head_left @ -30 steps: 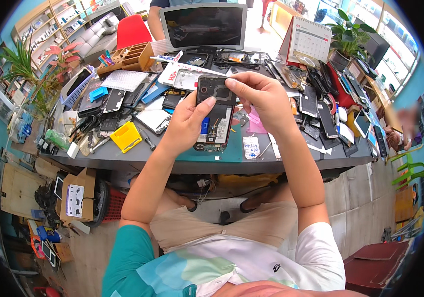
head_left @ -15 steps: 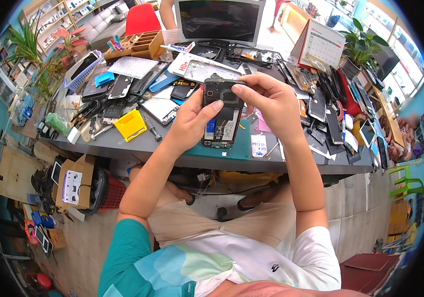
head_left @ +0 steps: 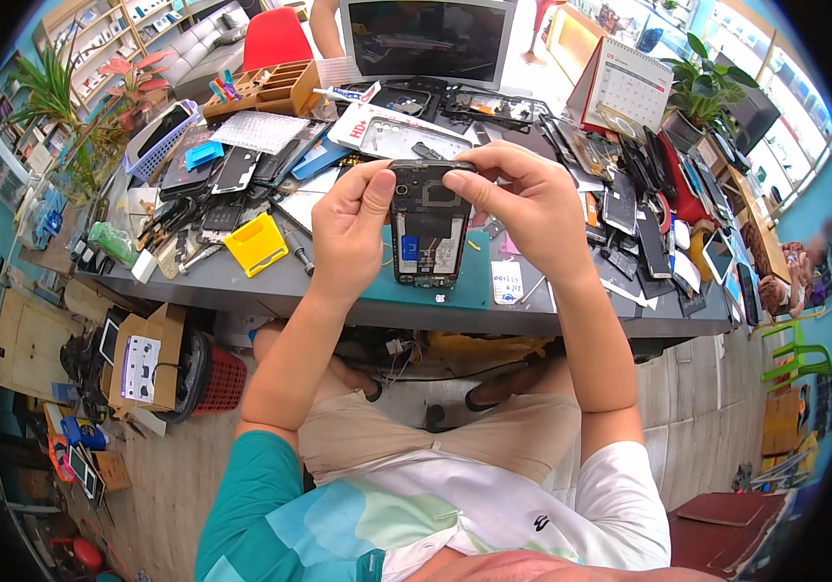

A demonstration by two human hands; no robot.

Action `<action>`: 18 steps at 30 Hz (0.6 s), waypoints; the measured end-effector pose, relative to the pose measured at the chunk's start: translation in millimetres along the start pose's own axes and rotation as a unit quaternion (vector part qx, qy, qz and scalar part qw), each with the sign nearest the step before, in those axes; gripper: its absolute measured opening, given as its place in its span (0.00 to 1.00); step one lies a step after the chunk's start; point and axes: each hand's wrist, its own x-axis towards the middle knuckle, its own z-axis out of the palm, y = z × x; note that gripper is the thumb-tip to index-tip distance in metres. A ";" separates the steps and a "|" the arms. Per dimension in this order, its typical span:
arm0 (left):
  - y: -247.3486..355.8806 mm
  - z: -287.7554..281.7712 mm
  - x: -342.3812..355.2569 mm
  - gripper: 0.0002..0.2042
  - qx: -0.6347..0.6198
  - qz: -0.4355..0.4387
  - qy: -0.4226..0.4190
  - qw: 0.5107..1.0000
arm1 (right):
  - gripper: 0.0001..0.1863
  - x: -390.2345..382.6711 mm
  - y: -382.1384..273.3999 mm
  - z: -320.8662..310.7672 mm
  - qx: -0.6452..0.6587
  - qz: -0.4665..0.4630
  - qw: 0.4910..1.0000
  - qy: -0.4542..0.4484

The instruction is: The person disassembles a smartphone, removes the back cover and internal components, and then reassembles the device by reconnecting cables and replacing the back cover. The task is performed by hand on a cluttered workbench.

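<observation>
An opened phone [head_left: 428, 242] with a dark panel across its upper part and a battery compartment below is held upright over the teal mat [head_left: 476, 286]. My left hand [head_left: 351, 218] grips its upper left side, thumb along the edge. My right hand [head_left: 522, 213] pinches its upper right corner, thumb on the dark panel, fingers mostly behind. Just beyond are a white phone tray [head_left: 401, 136] and piled phone parts. A pale label card [head_left: 506, 283] lies below my right hand.
The cluttered desk [head_left: 241, 281] holds a yellow stand [head_left: 253, 242], wooden organizer [head_left: 261, 97], monitor [head_left: 424, 44], calendar [head_left: 619, 82] and many dismantled phones. A person's arm [head_left: 324, 29] shows behind the monitor. A cardboard box [head_left: 149, 354] and red basket [head_left: 222, 378] stand at the lower left.
My left thumb has moved up and left, from across the phone's dark panel to its upper left edge. The view has shifted slightly.
</observation>
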 end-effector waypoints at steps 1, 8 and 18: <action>-1.6 -0.2 -0.4 0.16 0.011 0.003 0.004 1.000 | 0.14 0.7 -0.3 0.1 0.001 -0.004 1.000 -0.003; 1.5 10.8 -5.5 0.15 0.033 0.051 0.034 0.998 | 0.15 -2.5 0.1 -2.5 -0.021 -0.011 1.000 -0.001; 0.6 11.8 -5.8 0.17 -0.013 0.002 0.013 1.000 | 0.14 -2.4 0.1 -2.9 -0.021 0.001 1.000 -0.003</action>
